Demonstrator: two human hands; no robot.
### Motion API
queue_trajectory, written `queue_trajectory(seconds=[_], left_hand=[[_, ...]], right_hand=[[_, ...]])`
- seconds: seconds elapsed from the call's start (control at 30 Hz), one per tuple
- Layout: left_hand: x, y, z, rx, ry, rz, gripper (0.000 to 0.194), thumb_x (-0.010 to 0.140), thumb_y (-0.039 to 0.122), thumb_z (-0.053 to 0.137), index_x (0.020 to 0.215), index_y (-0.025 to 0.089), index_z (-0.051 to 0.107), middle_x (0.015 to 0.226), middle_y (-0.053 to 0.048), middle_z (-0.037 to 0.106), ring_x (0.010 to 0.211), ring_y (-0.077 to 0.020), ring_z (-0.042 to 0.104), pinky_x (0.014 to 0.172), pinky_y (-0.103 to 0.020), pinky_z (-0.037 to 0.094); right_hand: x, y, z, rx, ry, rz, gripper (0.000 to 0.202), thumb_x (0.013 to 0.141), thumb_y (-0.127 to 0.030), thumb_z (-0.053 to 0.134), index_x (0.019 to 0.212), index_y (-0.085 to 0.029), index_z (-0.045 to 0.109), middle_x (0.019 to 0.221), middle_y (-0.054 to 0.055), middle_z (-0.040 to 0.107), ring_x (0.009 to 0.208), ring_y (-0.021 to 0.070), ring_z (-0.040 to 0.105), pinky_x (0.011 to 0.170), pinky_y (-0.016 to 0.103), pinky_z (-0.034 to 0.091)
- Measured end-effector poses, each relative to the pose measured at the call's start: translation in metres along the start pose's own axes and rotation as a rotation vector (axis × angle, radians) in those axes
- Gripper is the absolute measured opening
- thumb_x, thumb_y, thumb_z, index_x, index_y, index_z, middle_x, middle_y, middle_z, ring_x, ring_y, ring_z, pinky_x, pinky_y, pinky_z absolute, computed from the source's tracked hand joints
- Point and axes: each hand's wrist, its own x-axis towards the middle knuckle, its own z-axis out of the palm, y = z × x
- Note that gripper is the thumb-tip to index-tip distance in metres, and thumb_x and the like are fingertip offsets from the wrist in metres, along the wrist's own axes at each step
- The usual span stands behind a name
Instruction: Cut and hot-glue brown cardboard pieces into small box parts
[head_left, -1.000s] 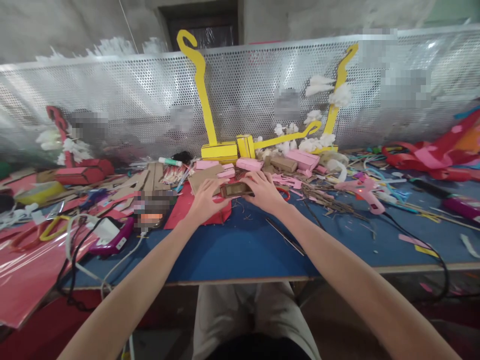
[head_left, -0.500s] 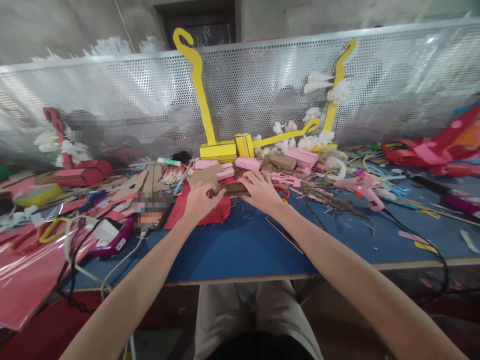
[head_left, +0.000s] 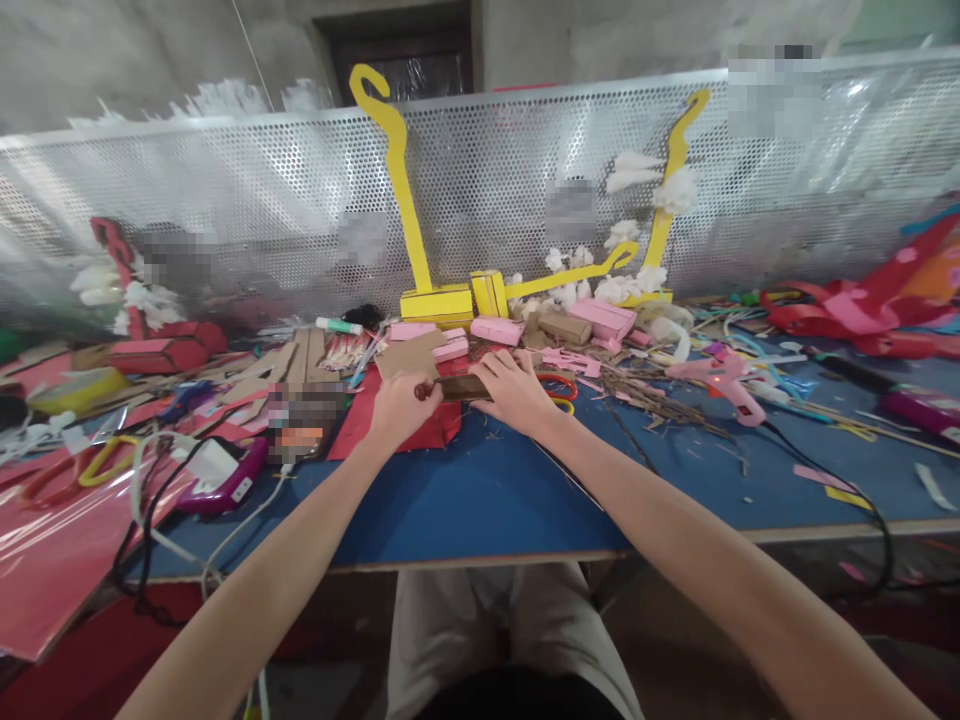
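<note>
A narrow brown cardboard piece [head_left: 461, 388] lies level between my hands, above the table. My left hand [head_left: 405, 402] is closed round its left end, thumb and fingers pinched together. On its right part rest the bent fingers of my right hand [head_left: 517, 390], pressed onto the piece. Beneath my left hand is a red sheet [head_left: 360, 415] with a red folded piece. Flat tan cardboard [head_left: 409, 358] lies just behind my left hand. Scissors with red and yellow handles [head_left: 566, 383] sit right beside my right hand, partly hidden by it.
Yellow hook-shaped figures [head_left: 409, 225] stand at the back before a perforated metal screen [head_left: 495, 150]. A pink glue gun [head_left: 724, 380] with a black cord is at right, near twigs [head_left: 652, 395]. A phone [head_left: 304, 425] and purple device [head_left: 225, 485] lie left on the blue table [head_left: 465, 510].
My left hand has closed more tightly at the cardboard's left end. My right hand has shifted slightly down. The cardboard is still between them.
</note>
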Motion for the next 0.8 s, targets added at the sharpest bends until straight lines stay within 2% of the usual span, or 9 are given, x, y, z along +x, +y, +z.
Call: queue_trajectory(seconds=[0.1,0.27,0.4,0.57,0.8], left_hand=[[-0.001,0.005,0.000,0.011,0.023,0.067,0.022,0.087,0.032,0.061,0.068,0.022,0.064,0.071,-0.006,0.067,0.072,-0.0224,0.060,0.063,-0.032,0.035],[-0.004,0.016,-0.006,0.032,0.079,0.207,0.018,0.087,0.026,0.060,0.069,0.022,0.063,0.071,-0.006,0.068,0.082,-0.0235,0.061,0.079,-0.035,0.039],[-0.005,0.021,-0.011,0.042,0.116,0.271,0.020,0.088,0.026,0.059,0.069,0.022,0.062,0.072,-0.006,0.070,0.082,-0.0236,0.061,0.079,-0.037,0.038],[-0.006,0.021,-0.009,0.036,0.146,0.287,0.018,0.087,0.024,0.060,0.069,0.022,0.062,0.070,-0.005,0.069,0.081,-0.0230,0.060,0.078,-0.037,0.037],[-0.004,0.022,-0.007,-0.004,0.152,0.239,0.020,0.086,0.024,0.059,0.066,0.023,0.060,0.068,-0.005,0.066,0.083,-0.0247,0.060,0.081,-0.039,0.038]], right_hand=[[0.001,-0.002,0.000,0.002,0.020,-0.008,0.032,0.099,-0.046,0.060,0.113,-0.018,0.064,0.115,0.014,0.067,0.109,0.0319,0.050,0.097,0.047,0.028],[0.006,-0.008,-0.001,-0.003,0.065,-0.045,0.020,0.106,-0.028,0.048,0.105,-0.018,0.065,0.101,0.011,0.070,0.100,0.0270,0.051,0.090,0.042,0.028],[0.010,-0.010,-0.001,-0.016,0.102,-0.053,0.024,0.107,-0.024,0.045,0.095,-0.017,0.065,0.092,0.010,0.070,0.095,0.0263,0.051,0.087,0.042,0.027],[0.012,-0.008,0.006,-0.025,0.122,-0.065,0.023,0.105,-0.021,0.046,0.091,-0.018,0.063,0.087,0.009,0.069,0.095,0.0267,0.051,0.086,0.041,0.027],[0.013,-0.007,0.009,-0.030,0.136,-0.061,0.026,0.106,-0.022,0.044,0.089,-0.018,0.063,0.086,0.010,0.069,0.094,0.0265,0.051,0.087,0.041,0.028]])
